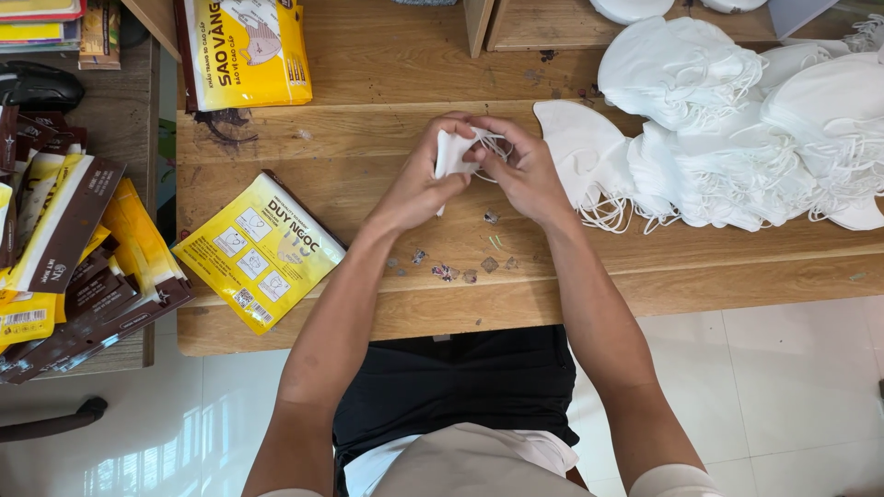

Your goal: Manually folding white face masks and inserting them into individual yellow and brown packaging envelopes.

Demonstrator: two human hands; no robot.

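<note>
1. Wooden planks make up the tabletop (387, 74), with pale floor tiles showing beyond its near edge.
2. At the middle of the tabletop, the left hand (419, 184) pinches a folded white face mask (451, 152) by its lower side, fingers closed on it.
3. Touching the same mask, the right hand (525, 170) curls its fingers into the thin ear loops, so the mask sits between both hands, raised just above the wood.
4. Judging from the grip, a loop could snag on a finger or stretch if the hands pull apart, and the mask could slip onto the small scraps (451, 270) lying near the near edge.
5. Toward the right edge lies a heap of white masks (737, 138), loops tangled.
6. Near the left edge rests a flat yellow packet (258, 250); another yellow bag (247, 51) lies at the far edge.
</note>
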